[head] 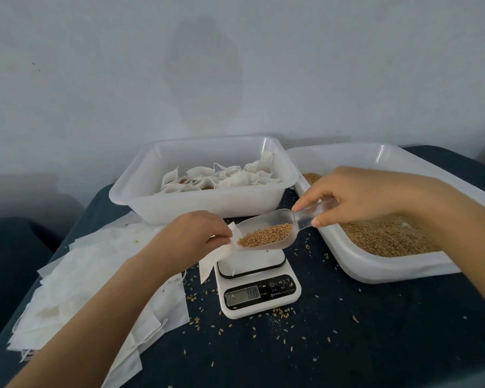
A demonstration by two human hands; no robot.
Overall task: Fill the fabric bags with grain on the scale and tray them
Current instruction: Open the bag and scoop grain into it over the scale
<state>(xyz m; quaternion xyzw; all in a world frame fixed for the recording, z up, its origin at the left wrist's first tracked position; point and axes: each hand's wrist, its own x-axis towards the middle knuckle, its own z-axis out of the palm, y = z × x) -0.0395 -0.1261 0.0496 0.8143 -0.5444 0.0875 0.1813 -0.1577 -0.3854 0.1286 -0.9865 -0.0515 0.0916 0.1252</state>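
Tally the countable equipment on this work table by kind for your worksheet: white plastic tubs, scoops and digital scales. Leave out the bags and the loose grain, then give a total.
White plastic tubs: 2, one holding filled bags, one holding grain.
Clear scoops: 1, loaded with grain.
Digital scales: 1.
Total: 4
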